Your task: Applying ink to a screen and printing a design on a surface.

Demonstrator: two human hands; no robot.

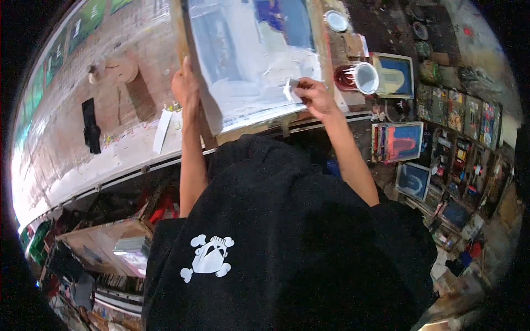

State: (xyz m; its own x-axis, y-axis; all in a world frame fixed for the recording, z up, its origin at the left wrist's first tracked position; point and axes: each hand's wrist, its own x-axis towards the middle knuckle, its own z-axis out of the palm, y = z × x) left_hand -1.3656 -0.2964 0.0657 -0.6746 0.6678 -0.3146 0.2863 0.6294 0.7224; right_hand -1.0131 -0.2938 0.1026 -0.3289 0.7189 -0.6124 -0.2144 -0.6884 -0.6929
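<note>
A wooden screen printing frame (181, 34) lies on the table in front of me, tilted a little. Its mesh (243, 66) is smeared with white ink, and a blue and purple patch shows toward the far right. My left hand (186, 88) grips the frame's left side bar, fingers wrapped round it. Near the frame's lower right corner, my right hand (317, 98) pinches a small white scraper card (290, 91) against the inked mesh. An ink tub (366, 78) with a white-coated rim and reddish side sits just right of the frame.
Left on the long table (49, 149) are a white strip (162, 131), a black piece (91, 126) and a brown roll of tape (122, 69). Smaller screens (406, 142) and a rack of cluttered compartments (458, 149) stand at the right. A white lid (335, 21) lies beyond the tub.
</note>
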